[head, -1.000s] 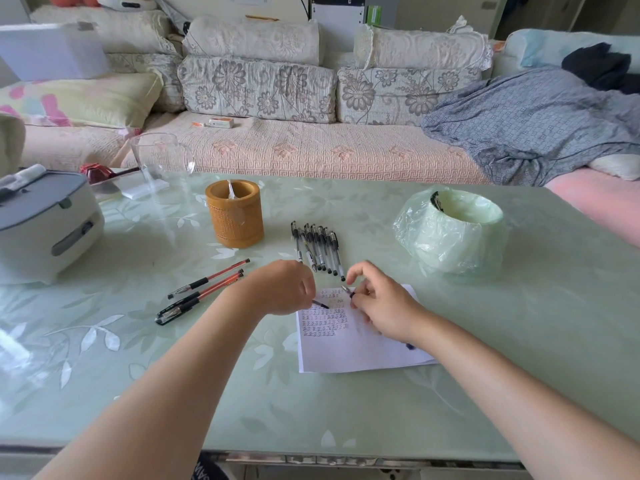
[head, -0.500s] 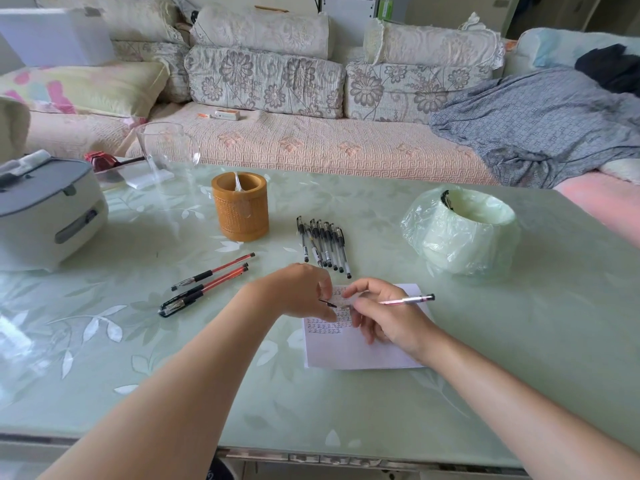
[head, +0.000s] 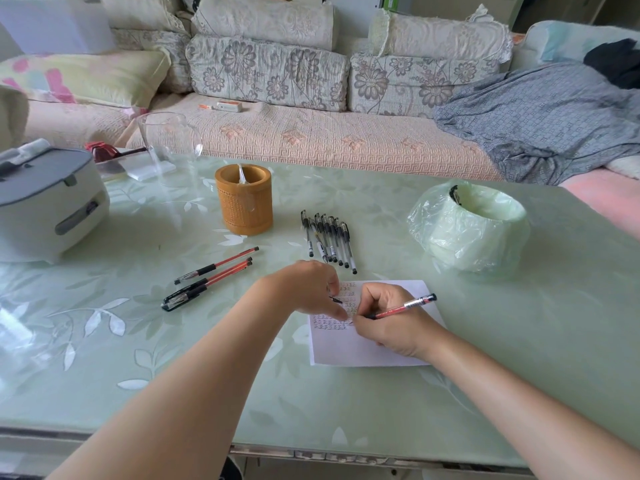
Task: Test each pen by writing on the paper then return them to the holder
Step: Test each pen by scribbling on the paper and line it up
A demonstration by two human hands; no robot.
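Glass-topped table point(head: 346, 410), slick green surface, nearest to me. Paper point(head: 346, 351) lies on it at centre, rows of test marks in its top-left part.

Right hand point(head: 394, 327) grips red pen point(head: 405, 307) in a writing hold, tip down at the end of the lowest row, heel on the sheet. Left hand point(head: 308, 289) sits at 10 o'clock of the paper, fingers curled, pinching a small black cap point(head: 336, 300) (looks like this pen's), fingertips at the sheet's top-left.

Risks from here:
- Paper is held at one corner only. A stroke could skate it on the glass.
- Right heel rests on the sheet, so fresh ink could smear if the hand drags over the rows.
- Cap is in a light pinch and small. Drop it and it rolls.
- Black pens point(head: 329, 240) lie in a row at 12 o'clock, spare pens point(head: 214, 268) loose at 9–10 o'clock. Can't tell which group is tested, so a mix-up is easy.
- Holder point(head: 244, 202) stands at 11 o'clock, well apart, with something white already inside. A reach to it passes near the black row and could scatter it.

Sofa point(head: 311, 140) runs behind, no bearing on the task.
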